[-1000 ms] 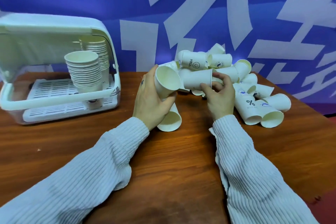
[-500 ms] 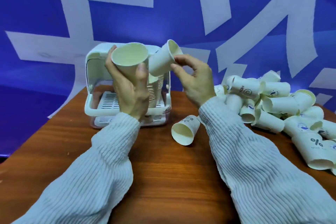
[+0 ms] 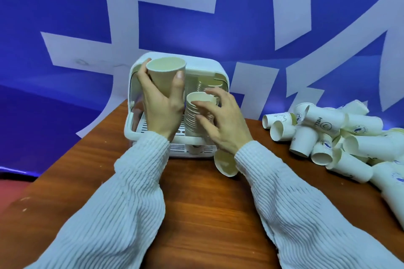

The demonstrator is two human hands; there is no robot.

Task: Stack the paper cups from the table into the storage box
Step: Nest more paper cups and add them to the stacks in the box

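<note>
Seating a cup onto the front stack (image 3: 197, 116) inside the box (image 3: 216, 67) at centre frame is the step in hand. The right hand (image 3: 225, 124) is reaching into the box opening, its fingers (image 3: 202, 105) curling round the top of that stack; whether they are gripping or merely touching cannot be told. The left hand (image 3: 162, 102) is holding a second cup (image 3: 165, 72) upright just left of the stack, fingers and thumb wrapping its wall. A rear stack (image 3: 204, 86) is standing behind. One loose cup (image 3: 225, 164) is lying on the worktop (image 3: 196, 214) under the right wrist; the pile (image 3: 341, 135) is waiting at right. Next move, by judgement: nesting the held cup squarely onto the front stack.
</note>
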